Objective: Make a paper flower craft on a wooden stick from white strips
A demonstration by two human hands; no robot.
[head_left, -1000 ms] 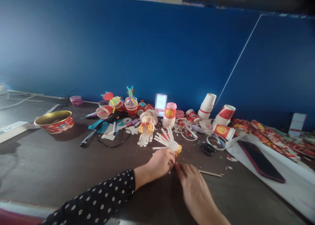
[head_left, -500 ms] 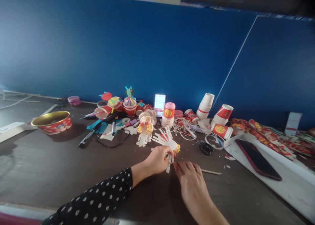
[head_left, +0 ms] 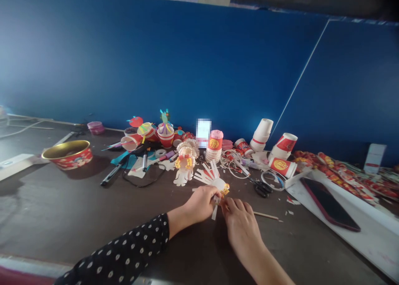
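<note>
A paper cup cut into strips, fanned out flat with a round white base and a yellow patch at its right edge, lies at the middle of the table. My left hand is closed on its near strips. Close beside it, my right hand is closed with a thin wooden stick in it; the stick runs out to the right from under the fingers. Its left end meets a strip near my left fingertips, where the contact is partly hidden by the fingers. A paper figure with a frilled top stands just beyond.
Black scissors lie to the right, near a tray bearing a phone. Stacked paper cups stand along the blue wall. At left are a red and gold bowl and a utility knife.
My right hand has shifted slightly up and toward my left hand, drawing the stick a little left. The near strips are now more covered by my fingers.
</note>
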